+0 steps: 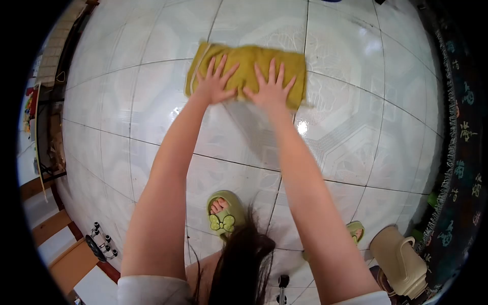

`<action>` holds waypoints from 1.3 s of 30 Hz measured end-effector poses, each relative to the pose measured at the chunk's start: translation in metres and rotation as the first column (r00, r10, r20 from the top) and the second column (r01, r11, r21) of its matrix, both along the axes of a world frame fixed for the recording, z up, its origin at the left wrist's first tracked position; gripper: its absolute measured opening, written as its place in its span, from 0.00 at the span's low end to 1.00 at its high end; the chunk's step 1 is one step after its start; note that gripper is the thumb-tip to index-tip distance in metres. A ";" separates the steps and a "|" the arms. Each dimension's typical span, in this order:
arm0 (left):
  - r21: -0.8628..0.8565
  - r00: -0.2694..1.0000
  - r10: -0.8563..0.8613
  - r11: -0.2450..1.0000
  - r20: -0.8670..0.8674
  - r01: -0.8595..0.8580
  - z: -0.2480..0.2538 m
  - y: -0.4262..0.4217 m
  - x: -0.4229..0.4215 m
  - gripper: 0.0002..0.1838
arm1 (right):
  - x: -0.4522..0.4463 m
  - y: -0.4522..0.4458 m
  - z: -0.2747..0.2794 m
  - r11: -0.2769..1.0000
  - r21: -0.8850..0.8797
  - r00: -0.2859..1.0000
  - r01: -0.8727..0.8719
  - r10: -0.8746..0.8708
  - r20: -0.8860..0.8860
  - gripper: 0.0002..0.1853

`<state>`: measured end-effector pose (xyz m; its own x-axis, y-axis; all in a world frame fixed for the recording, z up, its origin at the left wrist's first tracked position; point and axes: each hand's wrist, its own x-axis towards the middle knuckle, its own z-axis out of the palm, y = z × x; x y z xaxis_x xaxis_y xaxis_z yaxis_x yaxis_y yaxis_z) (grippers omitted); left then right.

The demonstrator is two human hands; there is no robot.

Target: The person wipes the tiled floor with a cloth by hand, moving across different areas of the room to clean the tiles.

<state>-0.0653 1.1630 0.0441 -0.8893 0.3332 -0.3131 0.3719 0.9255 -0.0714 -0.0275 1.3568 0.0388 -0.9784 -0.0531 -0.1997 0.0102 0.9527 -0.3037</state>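
Observation:
A mustard-yellow cloth (246,56) lies spread and folded on the white tiled floor (244,168), with a pale stripe near its left end. Pressed flat on its left half is my left hand (217,84), fingers spread. My right hand (272,86) rests on the right half in the same way, fingers apart. Both arms reach straight forward from my body. The part of the cloth beneath my palms is hidden.
A green slipper (223,216) with a bow is on my foot; the other slipper (355,231) shows partly at right. A beige jug-like container (399,259) stands lower right, beside a dark fringed cloth (462,152). Shelving (51,132) lines the left edge.

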 end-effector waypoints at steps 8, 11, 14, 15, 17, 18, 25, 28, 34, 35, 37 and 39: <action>-0.085 0.977 0.052 0.996 0.206 -0.035 0.019 -0.068 0.153 0.50 | 0.151 -0.063 0.009 0.991 -0.124 0.998 -0.054 0.055 0.007 0.47; -0.084 0.968 0.080 0.995 0.239 -0.061 0.019 -0.071 0.174 0.51 | 0.170 -0.062 0.011 0.985 -0.151 0.994 -0.086 0.096 0.059 0.48; -0.086 0.961 0.087 0.994 0.261 -0.066 0.020 -0.066 0.172 0.52 | 0.170 -0.060 0.008 0.984 -0.154 0.993 -0.091 0.102 0.065 0.49; -0.092 0.958 0.094 0.993 0.271 -0.071 0.021 -0.066 0.173 0.52 | 0.171 -0.060 0.008 0.983 -0.156 0.992 -0.093 0.105 0.066 0.49; -0.097 0.958 0.099 0.992 0.268 -0.076 0.017 -0.067 0.176 0.52 | 0.171 -0.059 0.010 0.982 -0.162 0.988 -0.101 0.118 0.098 0.50; -0.098 0.955 0.107 0.992 0.276 -0.083 0.019 -0.066 0.175 0.52 | 0.167 -0.059 0.012 0.981 -0.166 0.987 -0.103 0.121 0.105 0.50; -0.097 0.930 0.235 0.972 0.283 -0.216 0.011 -0.054 0.158 0.53 | 0.124 -0.046 0.010 0.945 -0.215 0.961 -0.246 0.266 0.073 0.47; -0.003 0.946 0.271 0.961 0.180 -0.275 -0.003 -0.048 0.142 0.53 | 0.107 -0.042 -0.005 0.938 -0.227 0.965 -0.261 0.255 -0.055 0.45; 0.084 0.963 0.268 0.960 -0.009 -0.267 -0.003 -0.014 0.103 0.49 | 0.068 -0.020 -0.020 0.943 -0.184 0.933 -0.277 0.218 -0.288 0.40; 0.105 0.958 0.282 0.955 -0.043 -0.277 -0.006 -0.006 0.095 0.49 | 0.060 -0.015 -0.022 0.951 -0.154 0.928 -0.267 0.210 -0.308 0.39; 0.139 0.948 0.307 0.945 -0.081 -0.294 -0.011 0.014 0.078 0.47 | 0.043 0.000 -0.021 0.966 -0.091 0.924 -0.244 0.202 -0.326 0.36; 0.167 0.940 0.329 0.936 -0.093 -0.311 -0.016 0.034 0.055 0.46 | 0.021 0.019 -0.020 0.975 -0.024 0.925 -0.219 0.200 -0.324 0.33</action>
<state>-0.0099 1.1972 0.0286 -0.9838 0.0595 -0.1692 0.0516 0.9974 0.0505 -0.0061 1.3758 0.0186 -0.9553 -0.2657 0.1298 -0.2937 0.9032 -0.3130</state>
